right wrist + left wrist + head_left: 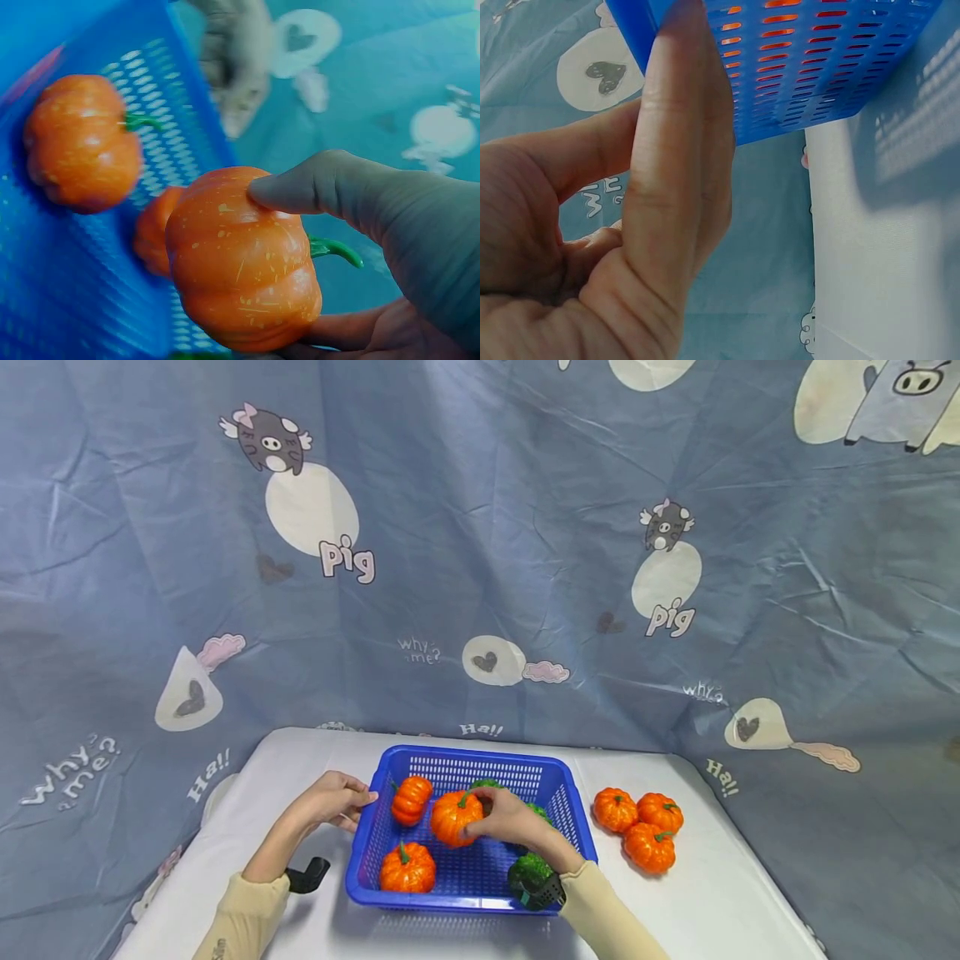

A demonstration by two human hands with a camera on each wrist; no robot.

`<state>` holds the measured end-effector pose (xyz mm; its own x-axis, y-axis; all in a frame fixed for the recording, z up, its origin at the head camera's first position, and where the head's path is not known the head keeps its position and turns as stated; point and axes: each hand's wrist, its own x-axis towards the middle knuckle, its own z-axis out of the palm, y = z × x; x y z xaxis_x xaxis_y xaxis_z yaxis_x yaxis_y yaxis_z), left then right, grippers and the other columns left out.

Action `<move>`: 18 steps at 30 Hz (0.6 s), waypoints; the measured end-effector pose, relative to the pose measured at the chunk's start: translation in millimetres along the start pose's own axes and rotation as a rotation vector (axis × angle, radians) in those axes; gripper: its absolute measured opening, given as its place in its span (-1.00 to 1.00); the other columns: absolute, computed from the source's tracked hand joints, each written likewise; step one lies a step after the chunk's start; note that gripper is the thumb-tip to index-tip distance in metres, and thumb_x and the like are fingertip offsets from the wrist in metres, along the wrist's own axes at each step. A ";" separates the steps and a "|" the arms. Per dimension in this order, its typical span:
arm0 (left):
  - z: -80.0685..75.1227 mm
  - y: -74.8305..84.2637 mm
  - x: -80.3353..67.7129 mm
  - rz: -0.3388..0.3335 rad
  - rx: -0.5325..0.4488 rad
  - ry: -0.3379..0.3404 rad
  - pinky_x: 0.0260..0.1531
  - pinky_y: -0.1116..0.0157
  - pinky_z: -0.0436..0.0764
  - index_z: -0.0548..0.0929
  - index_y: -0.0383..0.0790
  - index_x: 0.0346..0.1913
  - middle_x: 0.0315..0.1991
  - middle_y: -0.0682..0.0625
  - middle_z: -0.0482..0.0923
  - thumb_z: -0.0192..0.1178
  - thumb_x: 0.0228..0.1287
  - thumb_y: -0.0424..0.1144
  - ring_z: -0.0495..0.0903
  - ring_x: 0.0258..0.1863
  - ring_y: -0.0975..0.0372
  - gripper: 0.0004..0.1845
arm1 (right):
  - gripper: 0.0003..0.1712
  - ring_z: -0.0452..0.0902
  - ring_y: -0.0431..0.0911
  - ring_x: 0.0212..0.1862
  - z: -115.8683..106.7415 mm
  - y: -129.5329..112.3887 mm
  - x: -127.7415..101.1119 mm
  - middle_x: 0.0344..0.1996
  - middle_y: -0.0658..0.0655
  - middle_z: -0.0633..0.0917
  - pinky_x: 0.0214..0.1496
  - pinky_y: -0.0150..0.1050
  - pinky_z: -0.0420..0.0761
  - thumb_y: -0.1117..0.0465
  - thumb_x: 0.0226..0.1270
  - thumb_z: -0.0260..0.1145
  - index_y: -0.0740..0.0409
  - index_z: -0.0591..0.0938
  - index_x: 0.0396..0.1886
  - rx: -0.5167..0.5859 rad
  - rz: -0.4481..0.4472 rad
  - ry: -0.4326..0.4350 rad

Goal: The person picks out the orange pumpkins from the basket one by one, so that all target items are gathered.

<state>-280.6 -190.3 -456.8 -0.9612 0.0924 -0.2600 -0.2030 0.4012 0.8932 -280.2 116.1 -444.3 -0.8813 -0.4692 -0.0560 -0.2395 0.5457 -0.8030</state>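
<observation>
Between thumb and fingers, my right hand (510,818) holds an orange pumpkin (244,259) with a green stem, raised over the blue basket (468,903). Two more pumpkins lie in the basket's left part: one near the front (407,868), another farther back (411,800). Green, bumpy, broccoli-like pieces (531,870) lie on the right side, partly hidden by my right arm. At the basket's left rim is my left hand (333,800), its fairly straight fingers (667,150) touching the rim from outside. Its thumb tip is hidden in the left wrist view.
Three pumpkins (648,847) sit together on the white table (705,893), right of the basket. A blue printed cloth (450,568) hangs behind and around the table. Dark wrist devices (307,875) are worn on both arms.
</observation>
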 end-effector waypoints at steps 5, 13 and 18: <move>-0.1 0.9 -0.7 -0.005 0.002 -0.002 -0.49 0.22 0.74 0.50 -0.57 0.01 -0.44 -0.13 0.65 0.20 0.32 -0.24 0.68 -0.55 0.19 -0.60 | -0.22 0.57 -0.01 -0.02 -25.0 8.4 -24.5 -0.02 0.21 0.64 0.00 -0.20 0.66 0.17 -0.06 0.48 0.33 0.46 0.21 0.044 0.001 0.060; -0.3 1.4 -0.6 0.002 -0.010 -0.016 -0.44 0.20 0.75 0.49 -0.58 0.02 -0.43 -0.15 0.64 0.19 0.33 -0.26 0.68 -0.53 0.19 -0.60 | -0.14 0.49 0.18 0.21 -77.3 29.3 -73.8 0.18 0.34 0.54 0.21 0.03 0.57 0.15 0.02 0.47 0.32 0.36 0.33 0.089 0.102 0.216; 0.2 -0.1 -0.8 -0.001 -0.015 -0.013 -0.44 0.20 0.75 0.47 -0.58 0.04 -0.43 -0.15 0.64 0.19 0.33 -0.26 0.67 -0.53 0.18 -0.59 | -0.17 0.46 0.18 0.24 -122.7 53.4 -106.5 0.22 0.39 0.50 0.21 -0.01 0.57 0.11 0.11 0.42 0.33 0.34 0.33 0.047 0.195 0.332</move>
<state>-279.9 -190.2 -456.8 -0.9585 0.1035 -0.2655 -0.2069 0.3878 0.8982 -249.1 280.3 -408.4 -0.9942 -0.1050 -0.0212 -0.0422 0.5662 -0.8232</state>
